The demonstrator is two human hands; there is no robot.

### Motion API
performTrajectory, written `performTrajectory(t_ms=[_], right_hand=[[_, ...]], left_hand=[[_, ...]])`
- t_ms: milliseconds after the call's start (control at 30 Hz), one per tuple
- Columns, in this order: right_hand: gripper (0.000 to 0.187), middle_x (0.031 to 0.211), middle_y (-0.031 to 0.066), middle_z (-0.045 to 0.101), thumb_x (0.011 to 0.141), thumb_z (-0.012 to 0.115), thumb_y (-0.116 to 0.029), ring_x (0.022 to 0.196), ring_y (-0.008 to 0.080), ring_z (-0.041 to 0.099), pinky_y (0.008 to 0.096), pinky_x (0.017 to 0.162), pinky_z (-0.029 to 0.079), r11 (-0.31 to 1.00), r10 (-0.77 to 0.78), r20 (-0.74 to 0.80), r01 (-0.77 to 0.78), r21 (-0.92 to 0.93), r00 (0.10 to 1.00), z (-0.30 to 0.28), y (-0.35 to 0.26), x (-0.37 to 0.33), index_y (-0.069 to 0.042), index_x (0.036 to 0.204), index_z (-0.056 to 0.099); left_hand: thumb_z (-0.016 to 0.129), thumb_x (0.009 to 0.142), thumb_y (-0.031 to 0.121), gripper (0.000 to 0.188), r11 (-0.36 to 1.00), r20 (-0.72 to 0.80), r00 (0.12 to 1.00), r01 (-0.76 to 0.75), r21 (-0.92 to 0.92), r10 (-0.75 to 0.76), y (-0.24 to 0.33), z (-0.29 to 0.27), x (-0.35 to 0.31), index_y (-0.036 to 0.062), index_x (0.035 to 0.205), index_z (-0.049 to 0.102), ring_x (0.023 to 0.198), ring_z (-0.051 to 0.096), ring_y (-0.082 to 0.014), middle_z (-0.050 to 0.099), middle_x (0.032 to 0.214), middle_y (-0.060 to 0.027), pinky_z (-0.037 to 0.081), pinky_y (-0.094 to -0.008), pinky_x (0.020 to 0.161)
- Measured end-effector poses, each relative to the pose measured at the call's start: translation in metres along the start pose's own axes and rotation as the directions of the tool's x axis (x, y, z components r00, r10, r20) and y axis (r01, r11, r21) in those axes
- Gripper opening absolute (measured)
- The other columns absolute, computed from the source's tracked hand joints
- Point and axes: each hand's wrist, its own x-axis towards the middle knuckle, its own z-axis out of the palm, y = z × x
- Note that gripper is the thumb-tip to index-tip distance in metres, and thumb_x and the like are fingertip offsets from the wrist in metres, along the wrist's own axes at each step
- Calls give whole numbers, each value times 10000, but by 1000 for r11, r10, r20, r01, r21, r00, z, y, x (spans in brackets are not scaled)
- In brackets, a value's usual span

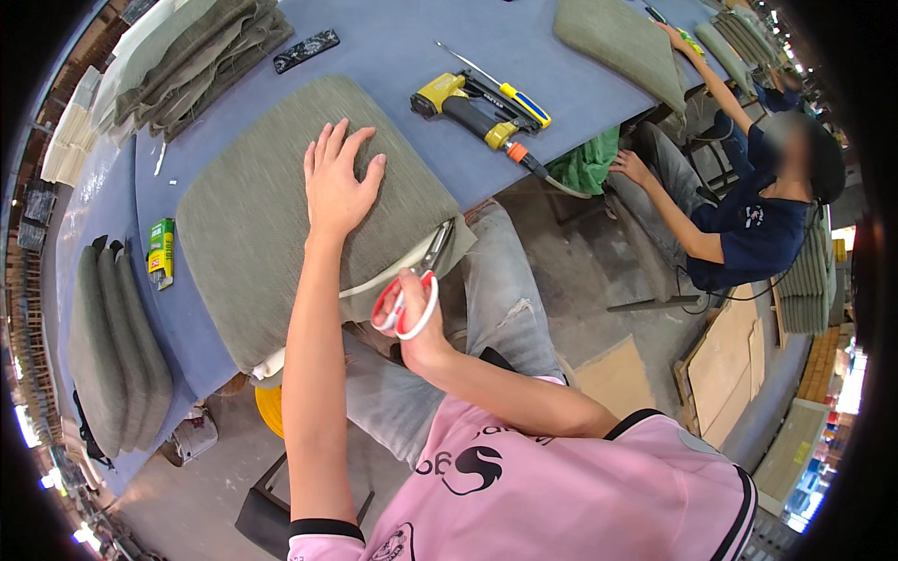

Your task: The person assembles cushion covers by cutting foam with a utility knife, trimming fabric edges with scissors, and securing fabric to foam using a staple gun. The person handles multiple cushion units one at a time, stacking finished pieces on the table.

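Observation:
A padded seat cushion in grey-green fabric (271,187) lies on the blue-covered table at its near edge. My left hand (340,182) rests flat on top of it, fingers spread. At the cushion's near right edge, my right hand (421,323) grips scissors with red and white handles (428,304). The scissor blades reach up to the loose flap of fabric (458,245) at the cushion's corner. White padding or lining shows along that edge, below the cover. How far the blades are parted is hard to make out.
A yellow and black air stapler (472,107) with a hose and a yellow-blue screwdriver (526,103) lie to the right. Folded fabric (201,70) is piled far left. A green-yellow box (161,252) and finished cushions (117,346) sit left. A co-worker (758,206) sits at right with another cushion (622,47).

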Motion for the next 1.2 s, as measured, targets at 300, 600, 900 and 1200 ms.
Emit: performTrajectory(t_ms=[300, 600, 900, 1200], right_hand=[[520, 576, 38, 577, 1031, 647, -499, 478, 171, 590, 313, 426, 393, 968, 202, 145, -175, -183, 968, -58, -54, -14, -135, 670, 560], [544, 742, 53, 606, 1081, 611, -631, 657, 194, 672, 310, 549, 467, 974, 154, 92, -167, 153, 984, 8, -40, -19, -123, 896, 558], [449, 656, 45, 575, 1082, 626, -493, 549, 205, 615, 328, 455, 374, 970, 197, 84, -206, 126, 977, -8, -39, -11, -139, 815, 556], [455, 559, 47, 527, 1097, 583, -337, 448, 181, 504, 320, 448, 369, 907, 400, 228, -347, -240, 888, -110, -147, -69, -103, 709, 540]], left_hand=[[699, 999, 356, 434, 1000, -17, 1000, 8, -10, -8, 4, 0, 0, 202, 1404, 704, 1575, 426, -376, 552, 1635, -156, 257, -544, 1329], [689, 1001, 349, 421, 1000, -15, 1000, 14, 25, -14, 8, 1, 0, 201, 1395, 705, 1571, 432, -372, 559, 1628, -154, 261, -541, 1328], [687, 1006, 346, 411, 1000, -13, 1000, 12, 25, -12, 4, 0, 2, 205, 1392, 709, 1571, 435, -368, 567, 1621, -145, 262, -540, 1326], [693, 1006, 296, 390, 1000, -2, 1000, 8, 26, -8, 5, -2, 5, 190, 1380, 720, 1568, 448, -367, 570, 1623, -135, 294, -531, 1309]])
